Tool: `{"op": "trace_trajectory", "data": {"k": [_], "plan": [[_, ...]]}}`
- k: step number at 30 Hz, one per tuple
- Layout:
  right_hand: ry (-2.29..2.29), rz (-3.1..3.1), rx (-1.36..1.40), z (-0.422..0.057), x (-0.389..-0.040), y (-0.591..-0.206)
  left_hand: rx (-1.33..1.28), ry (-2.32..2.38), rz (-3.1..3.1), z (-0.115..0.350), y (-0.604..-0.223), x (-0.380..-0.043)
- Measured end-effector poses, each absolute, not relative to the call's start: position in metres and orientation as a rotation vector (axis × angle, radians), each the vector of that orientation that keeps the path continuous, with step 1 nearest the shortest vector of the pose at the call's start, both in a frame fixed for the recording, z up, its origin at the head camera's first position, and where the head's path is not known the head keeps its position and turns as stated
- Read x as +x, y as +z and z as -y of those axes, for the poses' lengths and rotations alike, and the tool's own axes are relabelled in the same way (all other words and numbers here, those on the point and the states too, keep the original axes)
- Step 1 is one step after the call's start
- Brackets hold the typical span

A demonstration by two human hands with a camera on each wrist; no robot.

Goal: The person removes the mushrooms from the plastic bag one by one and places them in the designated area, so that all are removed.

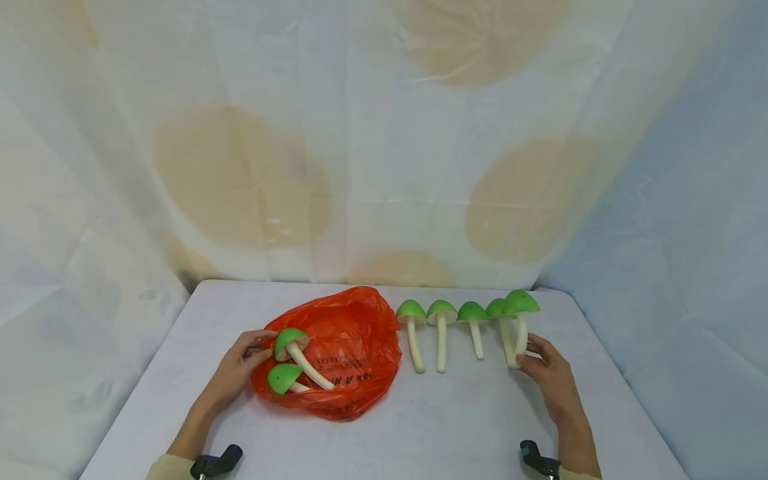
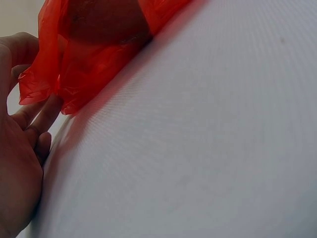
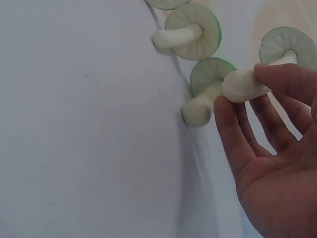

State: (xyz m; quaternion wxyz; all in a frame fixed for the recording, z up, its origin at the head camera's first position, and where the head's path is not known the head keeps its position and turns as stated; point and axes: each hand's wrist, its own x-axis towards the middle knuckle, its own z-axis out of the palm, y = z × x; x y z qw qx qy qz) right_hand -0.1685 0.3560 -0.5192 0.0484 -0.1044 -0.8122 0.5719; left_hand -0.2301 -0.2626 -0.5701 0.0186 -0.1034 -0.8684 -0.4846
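Note:
My left hand grips the left edge of a red plastic bag, which lies open on the table. Bunched red film shows between its thumb and fingers in the left wrist view. Two mushrooms with green caps and white stems, an upper mushroom and a lower mushroom, lie at the bag's left side. On the right, my right hand pinches the lower stem of a green-capped mushroom. The held stem end shows between thumb and fingers in the right wrist view, close to another mushroom.
Right of the bag, several more green-capped mushrooms stand side by side in a row, among them one mushroom beside the bag, a second and a shorter one. A white table meets a patterned curtain behind.

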Motion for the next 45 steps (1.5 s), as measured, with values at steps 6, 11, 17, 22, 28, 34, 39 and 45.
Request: {"op": "trace_trajectory", "data": {"k": [6,11,17,22,28,34,39,45], "plan": [[1.696,2.496,-0.364,-0.367,-0.170,-0.517,-0.321,-1.513,2.692,0.261,-0.567,-0.229],[1.677,2.496,-0.376,-0.378,-0.174,-0.522,-0.320,-1.515,2.693,0.261,-0.567,-0.228],[1.628,2.503,-0.333,-0.384,-0.175,-0.518,-0.314,-1.512,2.697,0.261,-0.568,-0.229],[1.582,2.516,-0.341,-0.389,-0.175,-0.516,-0.317,-1.504,2.699,0.260,-0.566,-0.228],[1.549,2.498,-0.372,-0.396,-0.181,-0.517,-0.312,-1.509,2.694,0.260,-0.568,-0.228],[1.539,2.506,-0.391,-0.401,-0.184,-0.516,-0.311,-1.500,2.686,0.261,-0.569,-0.228],[1.500,2.546,-0.462,-0.401,-0.184,-0.517,-0.309,-1.499,2.686,0.261,-0.568,-0.227],[1.525,2.543,-0.518,-0.400,-0.187,-0.520,-0.309,-1.495,2.683,0.261,-0.568,-0.228]]}}
